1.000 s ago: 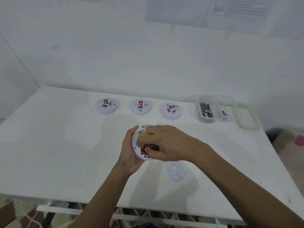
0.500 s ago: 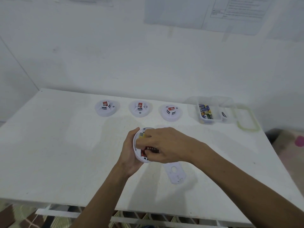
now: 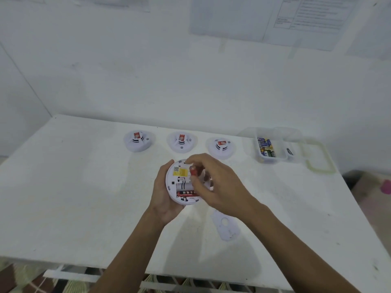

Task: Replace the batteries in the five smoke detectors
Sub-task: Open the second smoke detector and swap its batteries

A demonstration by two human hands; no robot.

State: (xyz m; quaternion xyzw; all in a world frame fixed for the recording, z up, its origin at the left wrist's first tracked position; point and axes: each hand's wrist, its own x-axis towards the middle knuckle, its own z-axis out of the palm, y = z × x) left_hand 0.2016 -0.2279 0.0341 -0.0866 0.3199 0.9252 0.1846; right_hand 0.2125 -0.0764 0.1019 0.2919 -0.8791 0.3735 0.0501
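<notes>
White plastic nearest: cover plate (image 3: 226,226) flat on the table (image 3: 63,197), at five o'clock from the open smoke detector (image 3: 179,182), apart from it and close by the right forearm.

Next, left hand (image 3: 166,199) cupped under the detector from seven o'clock, fingers curled round its rim. Back side turned up, held above the table top. Yellow label at the detector's twelve o'clock, battery bay below it. One red battery (image 3: 187,194) seated in the lower slot, upper slot bare.

Right hand (image 3: 218,187) over the detector from three o'clock. Thumb and fingertips pinched on a second red battery (image 3: 193,171), above the bay, tilted with one end toward the camera.

Farther back, at twelve o'clock, a row of three more detectors (image 3: 182,141) resting on the table, each with a red sticker on top, set apart from one another.

At two o'clock, clear tub (image 3: 273,160) of loose batteries, with its green-rimmed lid (image 3: 319,158) just beside it at three o'clock.

Beyond all that, white wall with taped paper sheets (image 3: 306,15), print too small to read.
</notes>
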